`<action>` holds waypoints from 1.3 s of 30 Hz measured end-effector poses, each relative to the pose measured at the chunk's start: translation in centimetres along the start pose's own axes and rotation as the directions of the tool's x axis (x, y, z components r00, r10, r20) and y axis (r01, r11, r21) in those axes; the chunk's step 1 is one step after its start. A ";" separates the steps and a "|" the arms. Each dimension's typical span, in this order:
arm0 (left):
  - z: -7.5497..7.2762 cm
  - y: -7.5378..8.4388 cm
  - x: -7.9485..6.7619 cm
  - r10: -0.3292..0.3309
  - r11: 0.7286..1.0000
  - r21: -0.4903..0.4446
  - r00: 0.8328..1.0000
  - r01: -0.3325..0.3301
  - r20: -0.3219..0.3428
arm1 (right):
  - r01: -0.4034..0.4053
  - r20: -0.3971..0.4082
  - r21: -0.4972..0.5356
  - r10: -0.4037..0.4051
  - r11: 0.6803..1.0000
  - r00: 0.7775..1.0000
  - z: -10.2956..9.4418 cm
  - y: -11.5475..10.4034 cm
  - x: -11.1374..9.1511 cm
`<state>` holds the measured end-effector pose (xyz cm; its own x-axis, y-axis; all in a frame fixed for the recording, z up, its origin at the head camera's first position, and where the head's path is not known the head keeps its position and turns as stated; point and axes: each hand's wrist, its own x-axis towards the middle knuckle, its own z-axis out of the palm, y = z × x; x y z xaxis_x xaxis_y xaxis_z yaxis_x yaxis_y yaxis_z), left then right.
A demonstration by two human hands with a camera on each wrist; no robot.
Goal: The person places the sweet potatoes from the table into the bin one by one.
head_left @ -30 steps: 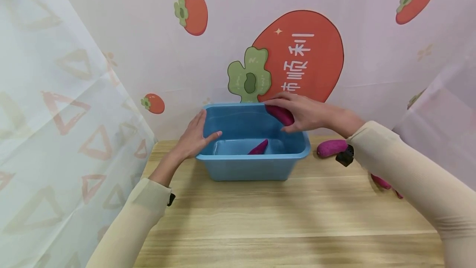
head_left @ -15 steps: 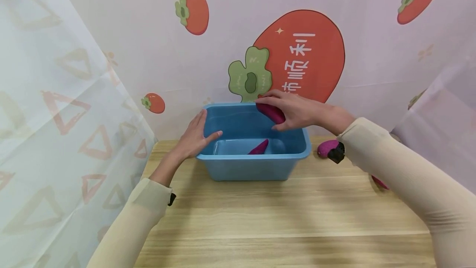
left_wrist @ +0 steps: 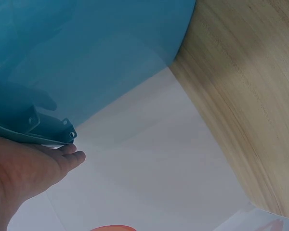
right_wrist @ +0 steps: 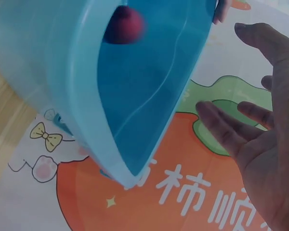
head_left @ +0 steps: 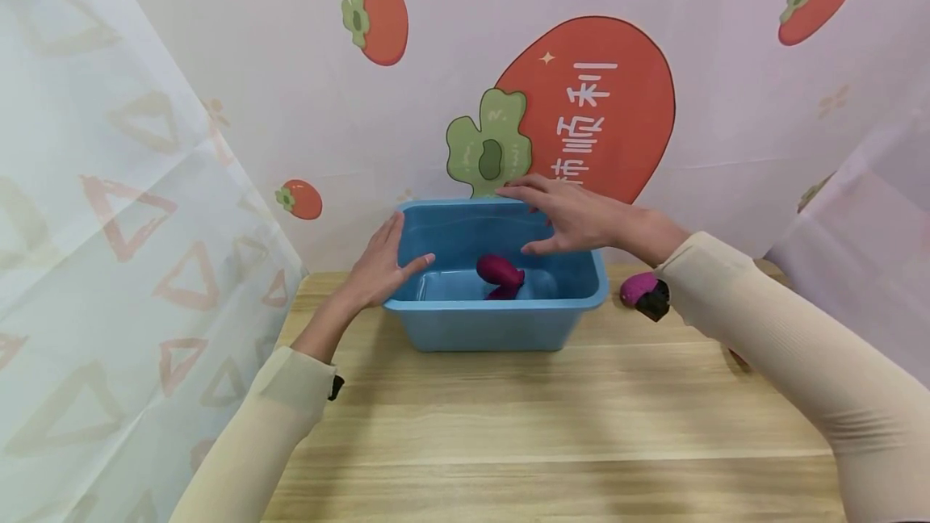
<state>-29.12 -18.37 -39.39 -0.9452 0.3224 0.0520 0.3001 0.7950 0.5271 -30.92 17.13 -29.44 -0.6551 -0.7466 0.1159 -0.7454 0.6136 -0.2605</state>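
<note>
A light-blue plastic tub (head_left: 483, 329) stands on the wooden table against the back sheet. My left hand (head_left: 378, 265) rests along its left rim with straight fingers, the thumb reaching over the inside; in the left wrist view those fingers (left_wrist: 70, 159) lie against the rim from outside. Above the tub's right side hovers my right hand (head_left: 574, 216), fingers spread and holding nothing. Below it, inside the tub, a purple sweet potato (head_left: 500, 269) lies across another purple one (head_left: 503, 293), partly hidden by it. In the right wrist view, a blurred purple sweet potato (right_wrist: 125, 25) shows inside.
Right of the tub lies another purple sweet potato (head_left: 637, 287), partly covered by the black wrist device (head_left: 654, 301). A dark-red bit of something (head_left: 737, 357) peeks from under the right sleeve. Printed sheets (head_left: 320, 103) wall the table at the back and sides.
My right hand first moved left over the tub with a purple sweet potato, then let go of it. It has dropped onto the one inside. The left hand has stayed on the rim.
</note>
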 end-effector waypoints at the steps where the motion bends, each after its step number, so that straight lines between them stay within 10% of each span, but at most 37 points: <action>1: 0.0 0.0 0.0 -0.001 1.000 0.000 1.000 0.001 0.001 | -0.003 0.000 -0.014 0.003 1.000 1.000 0.0 0.0 -0.1; 39: -0.1 0.1 0.0 -0.004 1.000 -0.015 1.000 0.004 0.001 | -0.117 -0.042 -0.071 0.114 0.991 0.993 0.3 3.6 -4.5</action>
<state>-29.09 -18.31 -39.28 -0.9463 0.3195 0.0485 0.2939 0.7886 0.5401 -30.61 22.65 -31.21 -0.7406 -0.6602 0.1252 -0.6704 0.7134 -0.2041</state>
